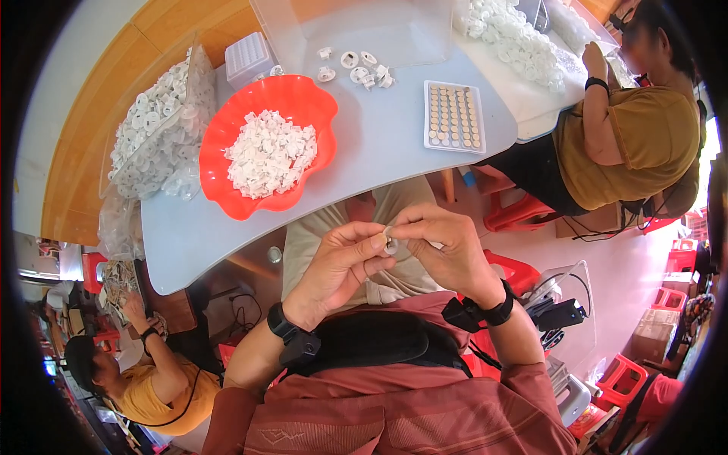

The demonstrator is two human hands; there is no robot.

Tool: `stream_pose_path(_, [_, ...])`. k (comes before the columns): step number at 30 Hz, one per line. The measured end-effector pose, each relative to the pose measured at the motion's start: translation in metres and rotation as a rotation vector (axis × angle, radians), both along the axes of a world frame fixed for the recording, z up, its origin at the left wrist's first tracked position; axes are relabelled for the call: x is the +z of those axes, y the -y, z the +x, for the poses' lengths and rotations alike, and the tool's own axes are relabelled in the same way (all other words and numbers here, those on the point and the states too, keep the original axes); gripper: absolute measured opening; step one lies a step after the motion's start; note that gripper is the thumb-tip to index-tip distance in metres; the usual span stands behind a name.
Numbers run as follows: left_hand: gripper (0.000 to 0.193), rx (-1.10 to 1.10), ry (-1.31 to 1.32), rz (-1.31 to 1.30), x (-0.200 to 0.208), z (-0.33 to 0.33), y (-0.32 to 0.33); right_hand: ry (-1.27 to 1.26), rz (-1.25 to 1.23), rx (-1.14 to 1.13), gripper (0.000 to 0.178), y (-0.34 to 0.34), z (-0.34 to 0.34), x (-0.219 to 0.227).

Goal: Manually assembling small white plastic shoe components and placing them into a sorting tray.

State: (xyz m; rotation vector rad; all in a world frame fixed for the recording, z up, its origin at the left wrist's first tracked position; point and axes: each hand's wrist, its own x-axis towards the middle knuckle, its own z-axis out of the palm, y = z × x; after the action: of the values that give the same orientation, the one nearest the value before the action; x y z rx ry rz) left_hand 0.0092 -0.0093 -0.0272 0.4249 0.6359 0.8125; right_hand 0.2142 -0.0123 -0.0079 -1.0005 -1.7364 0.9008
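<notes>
Over my lap, just off the table's near edge, both hands meet on a small round white plastic part (391, 246) with a darker spot in it. My left hand (347, 262) pinches it between thumb and fingertips. From the other side, the fingertips of my right hand (449, 244) are closed on its upper edge. Fingers cover much of the part, so its exact kind is unclear. Ahead on the table, a red scalloped bowl (324, 114) holds a heap of small white plastic pieces (271, 154). To its right lies a white tray (453, 149) with rows of small round pale pieces.
Several loose white round parts (358, 74) lie near the back of the pale table (379, 144). A clear bin of white parts (152, 121) stands left, beside a white box (249, 57). One co-worker (637, 144) sits at right, another (163, 379) at lower left. Red stools (622, 379) stand at right.
</notes>
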Motion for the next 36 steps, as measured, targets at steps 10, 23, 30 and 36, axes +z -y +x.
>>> stream_pose_path(10, [0.019, 0.002, 0.018, 0.009, 0.0022, 0.0006, 0.0004, -0.009, 0.107, -0.149, 0.019, 0.0077, -0.0069, -0.0008])
stream_pose_path(23, [0.019, 0.0, -0.002, 0.009, 0.0009, 0.0015, 0.0015, 0.07, 0.354, -0.117, 0.03, 0.0074, -0.0053, -0.0067])
stream_pose_path(30, [0.019, 0.002, -0.045, 0.022, -0.0011, 0.0028, 0.004, 0.059, 0.301, -0.092, 0.028, 0.0072, -0.0043, -0.0061])
stream_pose_path(36, [0.019, 0.012, -0.046, 0.018, -0.0001, 0.0045, 0.0047, 0.022, 0.289, -0.115, 0.023, 0.0092, -0.0058, -0.0069])
